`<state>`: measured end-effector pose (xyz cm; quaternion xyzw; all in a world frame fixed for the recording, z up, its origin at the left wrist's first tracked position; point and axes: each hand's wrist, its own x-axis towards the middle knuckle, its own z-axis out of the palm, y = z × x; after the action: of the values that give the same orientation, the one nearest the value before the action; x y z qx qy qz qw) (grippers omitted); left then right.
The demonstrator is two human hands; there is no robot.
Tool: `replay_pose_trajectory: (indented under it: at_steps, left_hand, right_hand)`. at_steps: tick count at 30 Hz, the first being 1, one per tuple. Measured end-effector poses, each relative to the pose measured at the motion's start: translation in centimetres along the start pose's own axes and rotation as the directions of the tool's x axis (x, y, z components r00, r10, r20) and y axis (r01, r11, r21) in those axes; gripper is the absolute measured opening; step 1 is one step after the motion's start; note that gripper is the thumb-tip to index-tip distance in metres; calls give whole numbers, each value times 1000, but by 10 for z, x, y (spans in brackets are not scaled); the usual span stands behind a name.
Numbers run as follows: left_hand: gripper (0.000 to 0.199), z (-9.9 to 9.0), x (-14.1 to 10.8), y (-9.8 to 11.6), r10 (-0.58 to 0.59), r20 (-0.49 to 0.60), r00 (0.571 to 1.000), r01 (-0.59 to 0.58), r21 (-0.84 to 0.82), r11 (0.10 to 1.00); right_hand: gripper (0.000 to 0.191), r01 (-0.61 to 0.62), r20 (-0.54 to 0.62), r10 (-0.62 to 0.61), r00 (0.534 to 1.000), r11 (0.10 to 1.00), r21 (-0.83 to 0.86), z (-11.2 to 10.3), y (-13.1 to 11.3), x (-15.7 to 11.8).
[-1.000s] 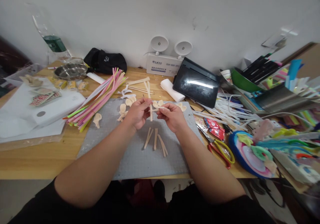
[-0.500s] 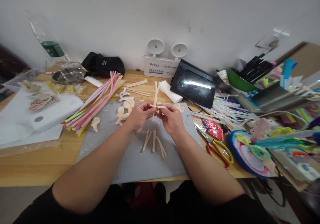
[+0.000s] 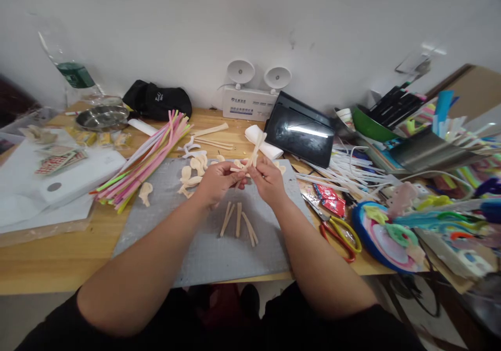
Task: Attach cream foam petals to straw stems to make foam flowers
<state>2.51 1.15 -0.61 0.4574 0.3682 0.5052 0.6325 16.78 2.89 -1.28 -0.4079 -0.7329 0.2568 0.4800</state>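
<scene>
My left hand (image 3: 223,181) and my right hand (image 3: 267,181) meet over the grey cutting mat (image 3: 230,262). Between them they pinch cream pipe cleaners (image 3: 258,144), whose ends stick up and lean right above my fingers; where the strands cross is partly hidden. Below my hands lie several short cream pipe cleaner pieces (image 3: 238,220) in three small groups. Beyond my left hand sit several curled cream pipe cleaner shapes (image 3: 191,173), and one more curled shape (image 3: 145,193) lies apart at the left of the mat.
Left of the mat are a bundle of coloured pipe cleaners (image 3: 146,163) and a white device (image 3: 78,176). A black tablet-like device (image 3: 299,134) stands behind. On the right lie scissors (image 3: 317,207), pliers (image 3: 344,236), red packets (image 3: 331,199) and a blue-rimmed round piece (image 3: 362,236).
The upright pipe cleaners have tilted to the right, and my right hand's fingers have closed in nearer my left hand. The whole view has shifted slightly.
</scene>
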Motion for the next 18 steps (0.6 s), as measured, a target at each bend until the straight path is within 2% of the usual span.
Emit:
replay_pose_trajectory:
  at_steps: [2, 5, 9, 13, 15, 17, 18]
  left_hand:
    - [20, 1, -1, 0, -4, 9, 1000, 4, 37, 999]
    - [20, 2, -2, 0, -60, 48, 997, 60, -8, 998]
    - [19, 2, -3, 1, -110, 135, 985, 127, -126, 984]
    - [23, 2, -4, -3, -128, 211, 969, 161, -146, 976]
    - [24, 4, -3, -7, -124, 223, 967, 159, -147, 976]
    - [24, 6, -3, -10, -114, 187, 976, 142, -144, 979]
    - [25, 6, -3, -11, -110, 157, 981, 132, -139, 981]
  right_hand:
    - [25, -99, 17, 98, 995, 985, 144, 1, 1, 0]
    - [25, -235, 104, 211, 972, 878, 417, 5, 1, -2]
    - [25, -327, 264, 202, 943, 704, 630, 9, -3, -5]
    - [28, -407, 319, 253, 913, 561, 720, 15, -10, -10]
    - [32, -447, 332, 303, 893, 521, 727, 19, -11, -12]
    - [35, -462, 329, 330, 885, 535, 707, 23, -10, -12]
    - [37, -452, 310, 333, 891, 571, 685, 24, -9, -11]
